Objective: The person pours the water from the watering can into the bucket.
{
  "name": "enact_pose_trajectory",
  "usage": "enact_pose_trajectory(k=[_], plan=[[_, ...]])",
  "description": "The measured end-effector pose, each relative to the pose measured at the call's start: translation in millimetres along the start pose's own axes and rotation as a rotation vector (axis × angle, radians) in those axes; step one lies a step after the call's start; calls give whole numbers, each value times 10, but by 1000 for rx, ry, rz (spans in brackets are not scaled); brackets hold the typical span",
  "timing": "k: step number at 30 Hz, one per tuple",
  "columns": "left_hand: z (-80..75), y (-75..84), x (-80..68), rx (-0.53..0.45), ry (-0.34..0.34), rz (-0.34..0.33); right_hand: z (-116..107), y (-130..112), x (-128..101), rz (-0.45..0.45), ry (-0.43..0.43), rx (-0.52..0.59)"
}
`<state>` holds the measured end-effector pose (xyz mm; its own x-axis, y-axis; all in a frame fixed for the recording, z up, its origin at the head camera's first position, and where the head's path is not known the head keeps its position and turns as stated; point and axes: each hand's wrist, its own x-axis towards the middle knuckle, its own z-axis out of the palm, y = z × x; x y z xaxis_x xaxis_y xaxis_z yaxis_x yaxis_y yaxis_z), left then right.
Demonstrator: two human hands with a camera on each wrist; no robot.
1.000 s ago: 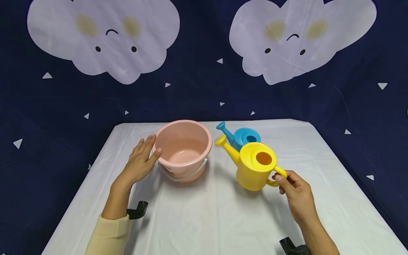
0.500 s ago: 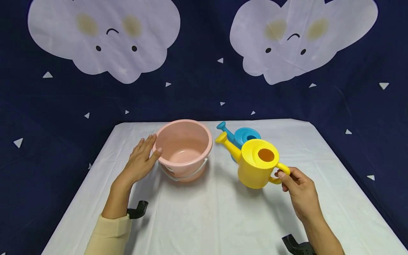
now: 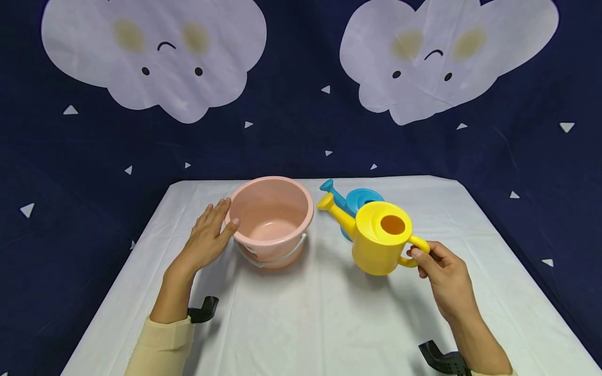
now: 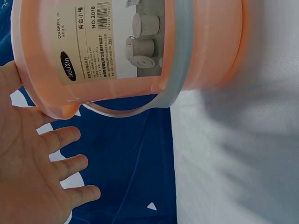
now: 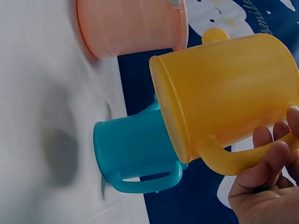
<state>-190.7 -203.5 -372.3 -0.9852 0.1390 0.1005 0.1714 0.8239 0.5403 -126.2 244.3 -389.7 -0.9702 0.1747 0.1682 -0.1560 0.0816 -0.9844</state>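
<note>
My right hand (image 3: 447, 277) grips the handle of a yellow watering can (image 3: 376, 250), thumb on the near side. The can is held upright above the table, its spout toward the left; the right wrist view shows its base raised off the cloth. Behind it a blue watering can (image 5: 135, 149) stands on the table, partly hidden by the yellow one in the head view. At the left a pink bucket (image 3: 268, 250) stands upright, its white handle (image 4: 184, 51) hanging down. My left hand (image 3: 207, 235) rests against the bucket's left rim, fingers extended and spread in the left wrist view.
A white cloth covers the table (image 3: 282, 324). Behind it hangs a dark blue backdrop (image 3: 291, 141) with cloud and triangle prints. A paper label (image 4: 88, 42) is on the bucket's side. Black wrist mounts (image 3: 202, 310) sit on both wrists.
My right hand has raised the yellow watering can a little and shifted it slightly right, covering more of the blue one. My left hand and the bucket stay put.
</note>
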Motion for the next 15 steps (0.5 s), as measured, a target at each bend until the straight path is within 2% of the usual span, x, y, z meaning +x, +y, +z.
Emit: enact_pose_trajectory(k=[15], plan=[[8, 9, -3, 0, 3, 3, -18, -58, 74, -39, -14, -27]])
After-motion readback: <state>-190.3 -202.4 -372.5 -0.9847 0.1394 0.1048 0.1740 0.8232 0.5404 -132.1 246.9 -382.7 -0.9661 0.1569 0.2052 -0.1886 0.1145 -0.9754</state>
